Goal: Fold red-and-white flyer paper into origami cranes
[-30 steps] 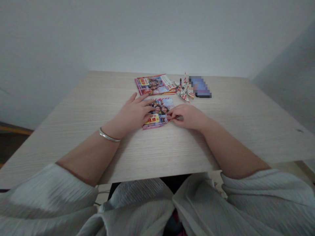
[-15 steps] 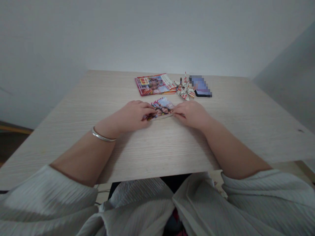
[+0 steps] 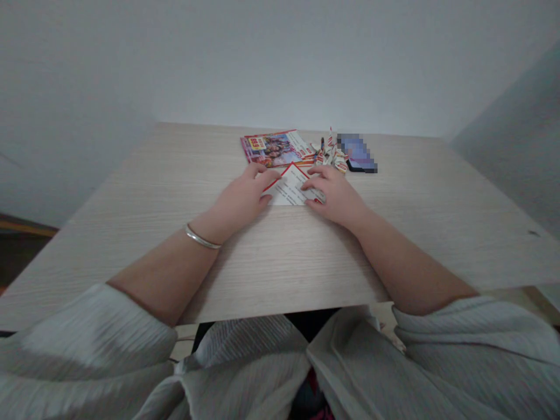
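A folded paper leaflet (image 3: 290,188) lies on the wooden table (image 3: 280,256), white side up with red edges, forming a triangle. My left hand (image 3: 242,198) presses on its left side with fingers stretched flat. My right hand (image 3: 335,192) presses on its right side, fingers extended over the paper. Both hands touch the leaflet and hold it flat against the tabletop. A silver bangle (image 3: 202,238) sits on my left wrist.
Behind the hands lie a colourful flat leaflet (image 3: 269,149), a small folded paper figure (image 3: 329,154) and a blurred dark phone (image 3: 356,154). A white wall stands behind the table. The table's near edge is by my lap.
The leaflet lay picture side up; both hands lifted its near edge and folded it away from me. Now the white back shows as a triangle, pressed down by both hands.
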`<state>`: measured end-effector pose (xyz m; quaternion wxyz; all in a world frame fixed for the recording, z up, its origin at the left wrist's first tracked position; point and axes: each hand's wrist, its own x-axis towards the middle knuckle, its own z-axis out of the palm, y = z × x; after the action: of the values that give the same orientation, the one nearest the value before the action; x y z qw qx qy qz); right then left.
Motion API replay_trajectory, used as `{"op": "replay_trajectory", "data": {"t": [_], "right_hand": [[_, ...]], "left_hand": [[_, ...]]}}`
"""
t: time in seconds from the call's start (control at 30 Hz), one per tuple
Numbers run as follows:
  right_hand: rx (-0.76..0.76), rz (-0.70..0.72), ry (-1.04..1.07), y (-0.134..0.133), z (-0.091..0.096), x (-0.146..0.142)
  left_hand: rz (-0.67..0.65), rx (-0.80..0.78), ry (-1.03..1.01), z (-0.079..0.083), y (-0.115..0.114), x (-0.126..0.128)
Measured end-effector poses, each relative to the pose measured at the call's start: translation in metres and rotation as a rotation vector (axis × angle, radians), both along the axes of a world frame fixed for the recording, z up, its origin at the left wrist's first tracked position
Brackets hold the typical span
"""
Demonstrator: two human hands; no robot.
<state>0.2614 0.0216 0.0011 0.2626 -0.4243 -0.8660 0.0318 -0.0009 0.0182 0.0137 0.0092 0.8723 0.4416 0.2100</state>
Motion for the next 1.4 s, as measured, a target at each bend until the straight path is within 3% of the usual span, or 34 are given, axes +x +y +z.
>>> {"op": "replay_trajectory", "data": {"t": [0.1,0.2,0.33,0.5,0.8,0.97,1.1,1.4], "right_hand": [[-0.010,0.108,-0.135,0.000,0.001,-0.001],[-0.057,0.114,-0.190,-0.002,0.005,-0.004],[-0.051,0.086,-0.281,-0.008,0.013,-0.012],[0.014,-0.070,-0.319,-0.017,0.019,-0.022],[0.142,-0.105,-0.093,-0.026,0.023,-0.032],[0.140,-0.156,-0.060,-0.021,0.026,-0.020],[0.134,-0.285,-0.031,-0.014,0.026,-0.003],[0.136,-0.416,-0.066,-0.009,0.026,0.010]], "left_hand": [[-0.160,0.019,0.153,-0.002,0.003,0.001],[-0.245,-0.016,0.213,-0.001,0.004,0.004],[-0.187,-0.037,0.264,0.005,0.001,0.009],[-0.150,0.057,0.347,0.012,-0.006,0.015],[-0.089,0.216,0.108,0.023,-0.021,0.025],[-0.010,0.252,0.105,0.026,-0.019,0.019],[0.064,0.270,0.130,0.027,-0.012,0.011],[0.080,0.253,0.109,0.026,-0.007,0.007]]}}
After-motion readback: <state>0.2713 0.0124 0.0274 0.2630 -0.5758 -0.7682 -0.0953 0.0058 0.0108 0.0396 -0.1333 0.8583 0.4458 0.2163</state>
